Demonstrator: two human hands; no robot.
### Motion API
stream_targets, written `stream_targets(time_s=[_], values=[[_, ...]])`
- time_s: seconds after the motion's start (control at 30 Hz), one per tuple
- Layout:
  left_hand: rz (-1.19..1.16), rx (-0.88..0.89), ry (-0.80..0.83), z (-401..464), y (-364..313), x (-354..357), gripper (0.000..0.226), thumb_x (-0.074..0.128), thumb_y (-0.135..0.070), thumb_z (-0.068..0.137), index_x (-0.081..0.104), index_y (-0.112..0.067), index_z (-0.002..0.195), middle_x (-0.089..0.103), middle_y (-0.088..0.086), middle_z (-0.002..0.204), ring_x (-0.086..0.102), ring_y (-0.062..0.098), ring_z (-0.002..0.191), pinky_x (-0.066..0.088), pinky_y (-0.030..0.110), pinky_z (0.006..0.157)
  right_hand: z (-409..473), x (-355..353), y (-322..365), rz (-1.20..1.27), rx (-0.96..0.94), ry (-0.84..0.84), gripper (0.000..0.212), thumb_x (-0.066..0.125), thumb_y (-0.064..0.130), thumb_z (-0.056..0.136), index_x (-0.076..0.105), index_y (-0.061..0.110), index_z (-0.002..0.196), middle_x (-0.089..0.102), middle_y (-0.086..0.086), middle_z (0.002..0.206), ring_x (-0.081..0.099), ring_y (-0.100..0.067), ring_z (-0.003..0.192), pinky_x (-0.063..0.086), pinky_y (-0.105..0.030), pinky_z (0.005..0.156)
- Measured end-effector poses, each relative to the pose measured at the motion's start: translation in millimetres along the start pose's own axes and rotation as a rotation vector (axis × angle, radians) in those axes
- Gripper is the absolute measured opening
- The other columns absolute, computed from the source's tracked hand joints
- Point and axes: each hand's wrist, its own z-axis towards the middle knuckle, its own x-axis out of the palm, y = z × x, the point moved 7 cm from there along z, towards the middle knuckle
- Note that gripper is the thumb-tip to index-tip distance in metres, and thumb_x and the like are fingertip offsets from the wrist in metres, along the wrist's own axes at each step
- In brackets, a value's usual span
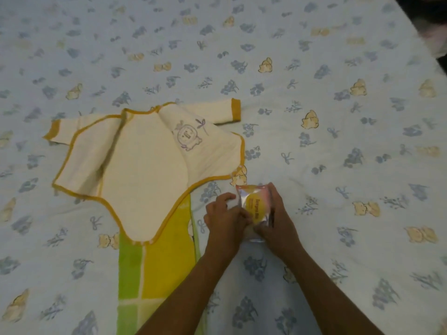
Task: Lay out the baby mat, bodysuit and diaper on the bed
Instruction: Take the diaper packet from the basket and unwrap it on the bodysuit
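A cream bodysuit (pixel 145 163) with mustard trim lies spread open on the bed, sleeves out to both sides. Its lower flap rests on a green and yellow baby mat (pixel 157 262) that runs toward the near edge. Right of the mat, a diaper in a shiny plastic wrapper (pixel 252 206) with a yellow label lies on the sheet. My left hand (pixel 225 218) grips the wrapper's left side. My right hand (pixel 278 218) holds its right side and near corner. Both hands cover much of the pack.
The bed (pixel 338 117) is covered by a pale blue sheet printed with blue flowers and yellow bears. Its far right edge (pixel 433 44) drops off to a dark area at the top right corner.
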Motion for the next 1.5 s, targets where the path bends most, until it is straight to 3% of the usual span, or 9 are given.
stream_targets(time_s=[0.2,0.37,0.53,0.73,0.97,1.07,1.17,1.3,1.5], values=[[-0.096,0.082,0.038,25.3,-15.5,-9.2,0.004,0.077,-0.018,0.078,0.074,-0.018,0.081,0.062,0.002,0.106,0.050,0.027,0.108,0.038,0.043,0.093,5.3,-1.8,-8.5,-0.059,0.043,0.044,0.103,0.074,0.004,0.070,0.016,0.045,0.144,0.033,0.037,0.135,0.046,-0.001,0.115,0.052,-0.031,0.092],[0.088,0.334,0.210,13.5,-15.6,4.1,0.038,0.086,-0.044,0.065,0.078,-0.024,0.096,0.069,-0.001,0.103,0.056,0.026,0.098,0.044,0.045,0.085,12.6,-1.7,-10.5,-0.011,0.064,0.111,0.103,0.080,0.015,0.072,0.017,0.028,0.152,0.027,0.005,0.158,0.035,-0.011,0.138,0.043,-0.032,0.105],[0.043,0.403,0.127,19.3,-17.8,1.3,0.019,0.082,-0.027,0.074,0.079,-0.019,0.091,0.071,0.003,0.092,0.059,0.028,0.090,0.047,0.048,0.077,15.8,0.6,-16.5,-0.010,0.085,0.121,0.104,0.080,0.018,0.070,0.016,0.031,0.152,0.026,0.005,0.158,0.032,-0.012,0.140,0.035,-0.028,0.107],[0.165,0.575,0.135,16.4,-25.6,3.0,0.011,0.075,-0.025,0.083,0.076,-0.014,0.086,0.068,0.003,0.091,0.058,0.027,0.090,0.049,0.038,0.076,16.1,-1.5,-18.5,0.027,0.096,0.153,0.109,0.080,0.009,0.066,0.017,0.035,0.151,0.028,0.006,0.158,0.039,-0.017,0.137,0.047,-0.045,0.104],[0.217,0.347,0.134,26.8,-20.8,11.0,0.015,0.058,-0.021,0.093,0.066,-0.016,0.082,0.065,0.003,0.086,0.054,0.027,0.091,0.041,0.043,0.081,13.3,-0.5,-14.6,-0.010,0.029,0.126,0.104,0.079,0.012,0.075,0.013,0.023,0.154,0.023,0.004,0.160,0.030,-0.010,0.142,0.040,-0.029,0.109],[0.052,0.197,0.085,46.2,-19.3,1.7,0.016,0.059,-0.014,0.091,0.059,-0.019,0.076,0.061,-0.005,0.080,0.056,0.025,0.087,0.040,0.038,0.078,13.1,0.6,-10.8,-0.052,0.011,0.106,0.095,0.074,0.011,0.081,0.015,0.022,0.154,0.026,0.003,0.159,0.032,-0.002,0.135,0.033,-0.007,0.100],[-0.066,0.163,0.055,69.2,-22.1,-4.5,0.013,0.056,-0.009,0.091,0.059,-0.013,0.079,0.062,-0.001,0.080,0.057,0.023,0.081,0.048,0.041,0.071,12.7,1.6,-10.1,-0.072,0.005,0.082,0.089,0.070,0.013,0.084,0.015,0.024,0.153,0.029,0.003,0.157,0.034,-0.006,0.136,0.034,-0.018,0.106],[-0.050,0.150,0.107,87.4,-24.9,5.3,0.012,0.052,-0.011,0.095,0.058,-0.010,0.085,0.062,0.005,0.086,0.056,0.021,0.083,0.047,0.038,0.074,13.8,2.4,-15.7,-0.049,0.033,0.082,0.092,0.072,0.016,0.083,0.014,0.033,0.152,0.030,0.018,0.146,0.033,0.001,0.130,0.032,-0.019,0.103],[-0.074,0.060,0.043,90.8,-16.4,8.3,0.013,0.061,-0.009,0.090,0.064,-0.009,0.077,0.061,-0.002,0.076,0.055,0.013,0.073,0.039,0.025,0.067,7.6,2.1,-11.4,-0.083,-0.023,0.092,0.092,0.065,0.012,0.085,0.010,0.050,0.148,0.027,0.046,0.132,0.038,0.029,0.113,0.032,0.003,0.089]])
